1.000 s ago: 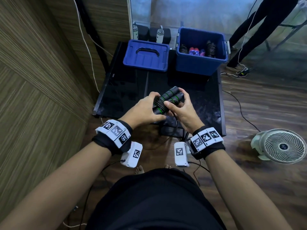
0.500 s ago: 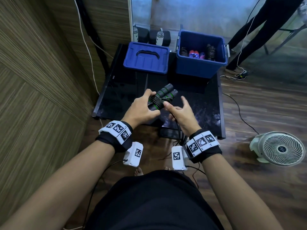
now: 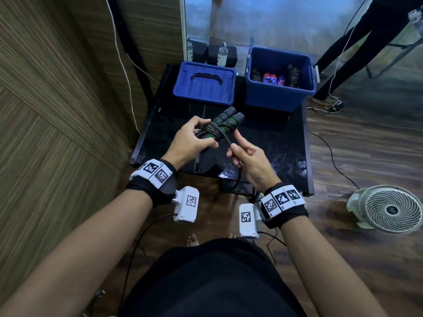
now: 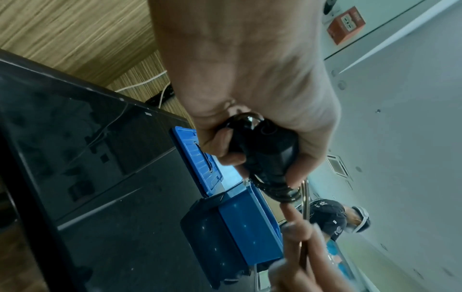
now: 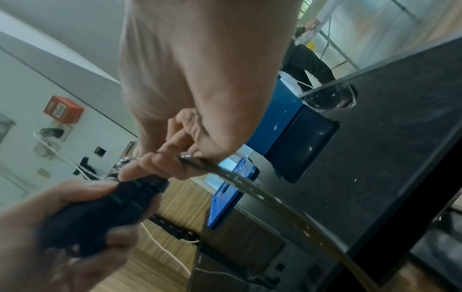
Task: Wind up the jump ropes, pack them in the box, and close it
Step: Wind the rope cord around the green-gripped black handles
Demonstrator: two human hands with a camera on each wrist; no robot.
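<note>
My left hand point(image 3: 193, 139) grips the two black, green-ringed handles of a jump rope point(image 3: 225, 123) held side by side above the black table point(image 3: 281, 154), with rope coiled round them. My right hand point(image 3: 246, 154) pinches the loose black rope point(image 3: 238, 175) just below the coil; the rest hangs off the table's front edge. The left wrist view shows my fingers curled round the handles point(image 4: 265, 156). In the right wrist view the rope point(image 5: 250, 187) runs out from my pinching fingers. The open blue box point(image 3: 279, 88) at the back right holds several wound ropes. Its blue lid point(image 3: 204, 83) lies at the back left.
A wood-panelled wall stands close on the left. A white fan point(image 3: 389, 209) lies on the wooden floor at the right. A person's dark legs point(image 3: 357, 40) stand behind the box. Cables trail across the floor at the right, and two bottles stand behind the lid.
My right hand has come off the handles and drawn the rope down and toward me. The left hand has tilted the handle bundle slightly left and kept its grip.
</note>
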